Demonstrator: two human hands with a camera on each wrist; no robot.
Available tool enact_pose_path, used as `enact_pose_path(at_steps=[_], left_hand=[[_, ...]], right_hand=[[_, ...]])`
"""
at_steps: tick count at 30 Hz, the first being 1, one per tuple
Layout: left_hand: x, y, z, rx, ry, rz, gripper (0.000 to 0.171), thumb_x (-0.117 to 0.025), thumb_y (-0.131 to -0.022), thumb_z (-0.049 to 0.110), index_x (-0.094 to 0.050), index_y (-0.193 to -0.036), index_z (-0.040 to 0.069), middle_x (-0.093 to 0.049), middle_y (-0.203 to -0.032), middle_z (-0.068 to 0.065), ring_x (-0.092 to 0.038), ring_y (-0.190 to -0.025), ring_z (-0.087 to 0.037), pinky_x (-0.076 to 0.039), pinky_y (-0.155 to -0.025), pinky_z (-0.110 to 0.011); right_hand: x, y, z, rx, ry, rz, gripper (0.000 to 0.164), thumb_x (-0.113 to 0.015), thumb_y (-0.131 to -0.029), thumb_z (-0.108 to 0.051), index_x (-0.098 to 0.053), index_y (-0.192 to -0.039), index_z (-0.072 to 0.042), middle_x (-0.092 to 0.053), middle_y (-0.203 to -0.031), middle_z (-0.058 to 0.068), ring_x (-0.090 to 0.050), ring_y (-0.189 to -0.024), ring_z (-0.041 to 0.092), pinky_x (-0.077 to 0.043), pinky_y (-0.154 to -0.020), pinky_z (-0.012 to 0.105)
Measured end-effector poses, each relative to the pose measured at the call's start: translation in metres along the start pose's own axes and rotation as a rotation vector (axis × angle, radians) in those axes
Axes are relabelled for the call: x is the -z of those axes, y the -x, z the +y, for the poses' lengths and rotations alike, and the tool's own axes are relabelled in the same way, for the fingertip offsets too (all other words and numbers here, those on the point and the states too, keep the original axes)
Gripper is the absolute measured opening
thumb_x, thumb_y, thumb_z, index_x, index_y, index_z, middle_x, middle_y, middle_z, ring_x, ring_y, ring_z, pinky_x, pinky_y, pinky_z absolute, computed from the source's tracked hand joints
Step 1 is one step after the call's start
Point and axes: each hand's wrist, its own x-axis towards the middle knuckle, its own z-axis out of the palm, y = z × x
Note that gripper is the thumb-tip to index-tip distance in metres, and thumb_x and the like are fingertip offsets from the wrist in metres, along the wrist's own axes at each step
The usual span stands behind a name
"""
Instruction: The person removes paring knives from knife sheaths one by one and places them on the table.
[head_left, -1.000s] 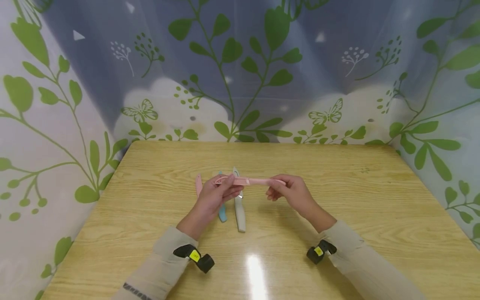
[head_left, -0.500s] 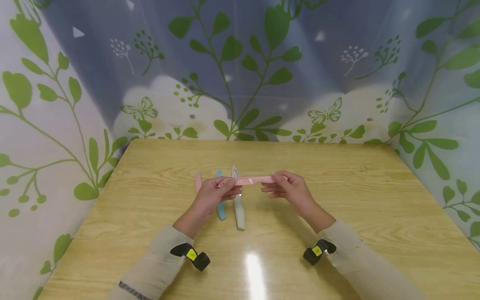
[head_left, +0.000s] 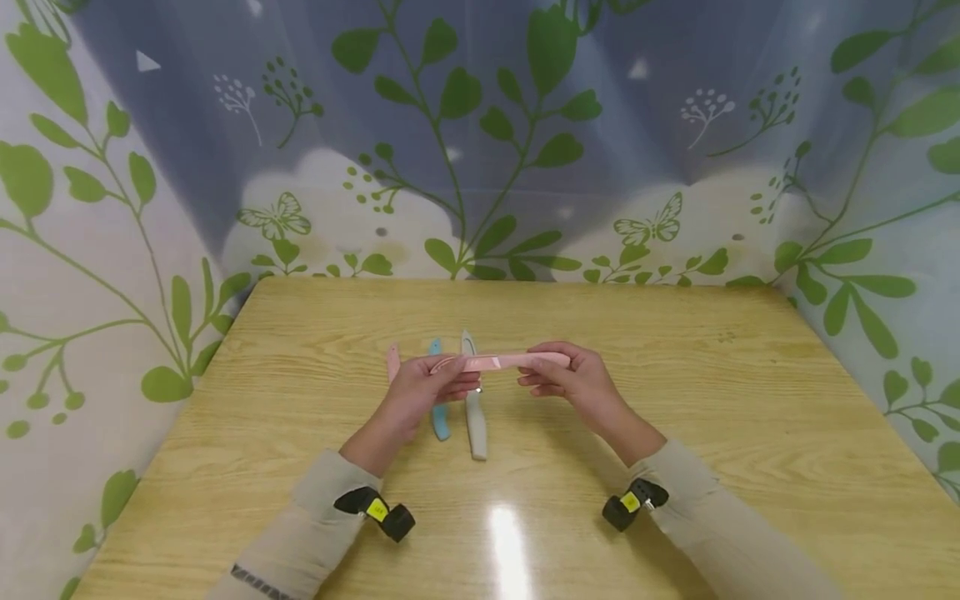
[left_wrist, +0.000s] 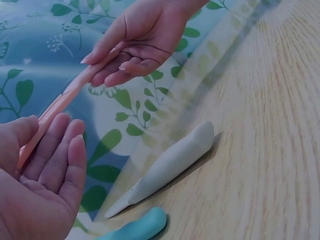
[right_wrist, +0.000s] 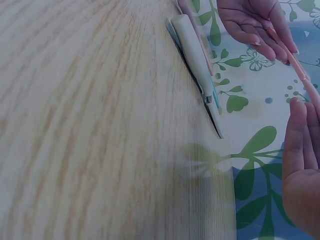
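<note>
Both hands hold one slim pink tool level above the table, its kind not clear. My left hand pinches its narrow outlined end between thumb and fingers. At the other end, my right hand pinches the smooth rounded handle, whose tip shows past the thumb. Below and behind the left hand lie a grey-handled tool with a pointed, slotted head, and a curved blue piece. A second pink piece lies further left, partly hidden by that hand. The left wrist view shows the grey handle close up.
The wooden table runs back to a leaf-patterned curtain, which also hangs along both sides. A bright light reflection shows on the table's front part. Each sleeve carries a black wrist camera.
My right hand's thumb has shifted inward along the pink handle, so more of its end shows. Both hands have drifted slightly left in the head view. The pieces on the table stay put.
</note>
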Motion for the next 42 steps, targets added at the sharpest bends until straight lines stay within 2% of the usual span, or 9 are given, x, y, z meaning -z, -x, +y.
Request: enact_pose_path(at_steps=[5,7,13,16,22,32,36,42], left_hand=[[0.000,0.001,0.004,0.007,-0.022,0.018,0.028,-0.056,-0.097,0.018,-0.062,-0.114,-0.004,-0.072,-0.100,-0.020,-0.070,-0.089,-0.019,-0.054,-0.085,-0.039],[0.000,0.002,0.005,0.001,-0.028,0.018,0.029,-0.057,-0.097,0.018,-0.062,-0.114,-0.005,-0.072,-0.099,-0.020,-0.070,-0.088,-0.019,-0.053,-0.085,-0.041],[0.003,0.003,0.005,-0.006,-0.042,0.033,0.029,-0.058,-0.096,0.019,-0.062,-0.113,-0.004,-0.074,-0.095,-0.015,-0.070,-0.085,-0.015,-0.054,-0.083,-0.040],[0.005,0.003,0.005,0.001,-0.050,0.037,0.029,-0.058,-0.096,0.020,-0.063,-0.113,-0.003,-0.073,-0.098,-0.018,-0.070,-0.084,-0.014,-0.055,-0.082,-0.040],[0.007,0.004,0.005,0.012,-0.045,0.024,0.030,-0.057,-0.097,0.020,-0.061,-0.116,-0.003,-0.066,-0.109,-0.029,-0.070,-0.083,-0.012,-0.056,-0.080,-0.035],[0.010,0.005,0.006,0.016,-0.028,0.021,0.031,-0.058,-0.096,0.020,-0.060,-0.117,-0.004,-0.071,-0.103,-0.022,-0.070,-0.082,-0.013,-0.055,-0.081,-0.037],[0.010,0.005,0.005,0.018,-0.031,0.016,0.032,-0.058,-0.096,0.020,-0.060,-0.117,-0.004,-0.073,-0.099,-0.017,-0.070,-0.082,-0.012,-0.055,-0.082,-0.037],[0.010,0.003,0.004,0.021,-0.046,0.013,0.032,-0.057,-0.097,0.020,-0.060,-0.118,-0.004,-0.068,-0.106,-0.027,-0.070,-0.082,-0.012,-0.053,-0.085,-0.041]], right_hand=[[0.000,0.000,-0.001,0.002,-0.013,0.004,0.024,-0.060,-0.093,-0.007,-0.057,-0.111,0.007,-0.075,-0.084,-0.001,-0.071,-0.076,0.016,-0.058,-0.065,0.028],[-0.001,0.000,-0.002,0.004,-0.011,0.005,0.024,-0.060,-0.093,-0.007,-0.057,-0.111,0.008,-0.075,-0.084,-0.001,-0.071,-0.075,0.016,-0.058,-0.065,0.027],[0.000,-0.001,-0.002,-0.002,0.005,0.025,0.030,-0.060,-0.093,-0.006,-0.053,-0.115,0.013,-0.074,-0.083,-0.002,-0.070,-0.072,0.014,-0.057,-0.063,0.026],[0.000,-0.002,-0.002,-0.005,0.012,0.036,0.027,-0.059,-0.093,-0.004,-0.053,-0.114,0.013,-0.074,-0.082,-0.002,-0.070,-0.070,0.014,-0.057,-0.062,0.025],[0.002,-0.002,-0.001,-0.009,0.016,0.040,0.019,-0.059,-0.093,-0.003,-0.058,-0.109,0.008,-0.074,-0.081,-0.002,-0.068,-0.066,0.012,-0.057,-0.060,0.023],[0.004,-0.002,-0.002,-0.009,0.010,0.037,0.012,-0.059,-0.093,-0.003,-0.062,-0.103,0.002,-0.074,-0.080,-0.002,-0.066,-0.063,0.011,-0.055,-0.057,0.022],[0.006,0.000,-0.003,-0.021,0.007,0.039,0.014,-0.060,-0.093,-0.004,-0.061,-0.104,0.003,-0.074,-0.080,-0.001,-0.066,-0.063,0.011,-0.055,-0.057,0.022],[0.010,0.002,-0.005,-0.030,0.027,0.031,0.022,-0.062,-0.092,-0.009,-0.060,-0.109,0.005,-0.074,-0.083,-0.001,-0.066,-0.064,0.011,-0.056,-0.060,0.025]])
